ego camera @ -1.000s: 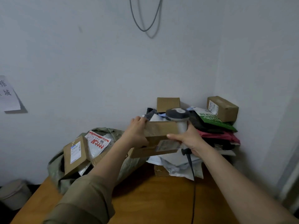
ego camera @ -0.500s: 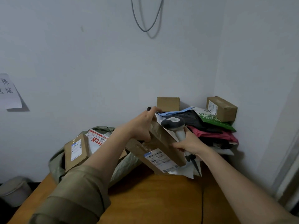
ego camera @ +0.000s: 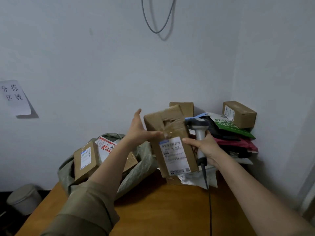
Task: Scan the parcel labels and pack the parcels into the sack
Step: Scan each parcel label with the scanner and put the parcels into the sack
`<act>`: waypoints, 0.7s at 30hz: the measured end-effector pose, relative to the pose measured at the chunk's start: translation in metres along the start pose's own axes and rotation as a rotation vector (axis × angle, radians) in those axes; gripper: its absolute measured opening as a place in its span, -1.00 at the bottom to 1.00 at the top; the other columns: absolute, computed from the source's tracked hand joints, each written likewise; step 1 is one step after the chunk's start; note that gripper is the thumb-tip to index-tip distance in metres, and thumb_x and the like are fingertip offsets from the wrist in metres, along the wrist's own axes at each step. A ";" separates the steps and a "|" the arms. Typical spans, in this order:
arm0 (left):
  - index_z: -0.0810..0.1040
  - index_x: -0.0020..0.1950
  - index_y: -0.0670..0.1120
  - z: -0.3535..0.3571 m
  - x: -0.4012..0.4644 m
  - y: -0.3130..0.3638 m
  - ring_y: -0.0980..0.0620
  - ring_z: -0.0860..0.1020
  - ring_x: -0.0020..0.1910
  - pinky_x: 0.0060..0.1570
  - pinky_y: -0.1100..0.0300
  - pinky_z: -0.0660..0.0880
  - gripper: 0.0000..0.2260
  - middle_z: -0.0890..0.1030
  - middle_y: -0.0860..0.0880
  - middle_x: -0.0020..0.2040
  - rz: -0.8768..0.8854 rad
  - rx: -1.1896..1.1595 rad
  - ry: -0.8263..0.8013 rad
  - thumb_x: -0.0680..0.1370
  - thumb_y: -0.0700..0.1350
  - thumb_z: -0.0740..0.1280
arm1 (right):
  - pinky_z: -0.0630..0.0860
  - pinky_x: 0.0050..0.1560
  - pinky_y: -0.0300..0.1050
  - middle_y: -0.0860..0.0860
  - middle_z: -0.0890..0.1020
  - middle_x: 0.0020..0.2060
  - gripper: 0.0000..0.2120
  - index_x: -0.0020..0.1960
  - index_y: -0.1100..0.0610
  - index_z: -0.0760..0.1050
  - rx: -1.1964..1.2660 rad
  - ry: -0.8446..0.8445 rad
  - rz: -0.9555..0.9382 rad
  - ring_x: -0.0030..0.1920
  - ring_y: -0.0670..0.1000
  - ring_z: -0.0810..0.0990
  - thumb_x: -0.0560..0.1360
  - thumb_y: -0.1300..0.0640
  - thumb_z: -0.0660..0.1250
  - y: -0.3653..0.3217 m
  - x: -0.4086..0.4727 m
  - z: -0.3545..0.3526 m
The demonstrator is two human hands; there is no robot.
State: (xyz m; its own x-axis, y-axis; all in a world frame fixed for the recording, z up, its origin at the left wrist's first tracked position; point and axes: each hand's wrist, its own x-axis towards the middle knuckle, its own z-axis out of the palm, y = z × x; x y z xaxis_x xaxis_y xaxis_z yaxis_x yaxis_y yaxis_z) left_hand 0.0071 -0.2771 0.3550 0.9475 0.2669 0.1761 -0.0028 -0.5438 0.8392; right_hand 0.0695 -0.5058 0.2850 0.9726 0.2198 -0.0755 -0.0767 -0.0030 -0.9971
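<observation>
- Left hand (ego camera: pixel 139 132) lay flat-fingered against the cardboard parcel (ego camera: pixel 170 142) at centre frame.
- Right hand (ego camera: pixel 203 147) gripped the barcode scanner (ego camera: pixel 198 132), thumb on the parcel.
- Green sack (ego camera: pixel 136 169) sat lower left on the bench (ego camera: pixel 162 210); parcel heap (ego camera: pixel 233 133) behind at right.

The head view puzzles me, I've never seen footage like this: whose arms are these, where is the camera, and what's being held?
There is no machine: a person wears a camera on the head, looking down at their own arms. The left hand, fingers straight, steadies a box whose label faces the camera. The right hand has its grip round a corded scanner, thumb against the box. On the wooden table lie a green sack already holding parcels, left, and a pile of waiting parcels in the corner.
</observation>
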 end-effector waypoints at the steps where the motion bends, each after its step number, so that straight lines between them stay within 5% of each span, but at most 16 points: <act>1: -0.11 0.59 0.00 0.003 -0.004 -0.005 -0.16 0.19 0.51 0.44 -0.09 0.23 0.11 0.12 -0.17 0.56 -0.098 -0.070 -0.034 0.29 -0.07 0.61 | 0.64 -0.03 0.05 0.16 0.67 0.06 -0.23 0.34 0.12 0.40 0.084 -0.001 0.011 -0.04 0.07 0.67 0.22 0.07 0.66 -0.004 0.000 0.000; 5: 0.19 0.51 -0.08 0.025 -0.020 -0.035 -0.13 0.58 0.18 0.11 -0.02 0.56 -0.13 0.55 -0.19 0.28 -0.311 -0.365 -0.368 0.32 -0.12 0.58 | 0.60 0.04 0.16 0.13 0.73 -0.11 -0.61 0.16 0.21 0.57 0.282 -0.058 -0.009 -0.11 0.11 0.68 0.37 0.17 0.54 -0.020 -0.004 0.004; 7: 0.33 0.41 -0.09 0.036 -0.021 -0.048 -0.16 0.61 0.16 0.19 -0.15 0.52 -0.22 0.62 -0.15 0.21 -0.312 -0.427 -0.433 0.28 -0.09 0.62 | 0.61 0.00 0.10 0.12 0.73 -0.10 -0.62 0.14 0.20 0.59 0.263 -0.079 -0.023 -0.12 0.09 0.69 0.36 0.15 0.54 -0.023 -0.005 0.006; 12: 0.41 0.35 -0.05 0.036 -0.023 -0.064 -0.10 0.65 0.08 0.15 -0.15 0.54 -0.23 0.67 -0.07 0.12 -0.414 -0.463 -0.207 0.21 -0.01 0.64 | 0.49 -0.33 -0.16 0.06 0.59 -0.19 -0.76 0.06 0.16 0.54 -0.044 0.007 0.038 -0.27 0.00 0.56 0.55 -0.02 0.38 -0.028 0.000 0.003; 16: 0.43 0.27 -0.11 0.026 -0.024 -0.077 -0.15 0.59 0.05 0.01 -0.15 0.56 -0.51 0.63 -0.13 0.08 -0.605 -0.513 0.008 0.42 -0.09 0.52 | 0.49 -0.22 -0.11 0.09 0.57 -0.27 -0.66 0.02 0.26 0.52 -0.320 -0.039 -0.022 -0.23 0.06 0.57 0.60 -0.05 0.27 -0.035 -0.002 -0.001; 21: 0.43 0.22 -0.15 0.017 -0.029 -0.089 -0.16 0.56 -0.03 -0.07 -0.16 0.51 -0.64 0.60 -0.17 0.03 -0.715 -0.581 0.123 0.49 -0.16 0.45 | 0.47 -0.25 -0.06 0.15 0.57 -0.19 -0.60 0.13 0.21 0.49 -0.282 -0.184 -0.100 -0.25 0.07 0.55 0.60 -0.15 0.23 -0.058 -0.018 0.008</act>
State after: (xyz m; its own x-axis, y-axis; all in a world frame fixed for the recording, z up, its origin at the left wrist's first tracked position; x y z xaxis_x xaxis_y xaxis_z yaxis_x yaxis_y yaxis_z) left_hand -0.0146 -0.2497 0.2663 0.7455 0.4852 -0.4570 0.3775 0.2577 0.8894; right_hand 0.0550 -0.5014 0.3444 0.9144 0.4047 0.0014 0.1059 -0.2359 -0.9660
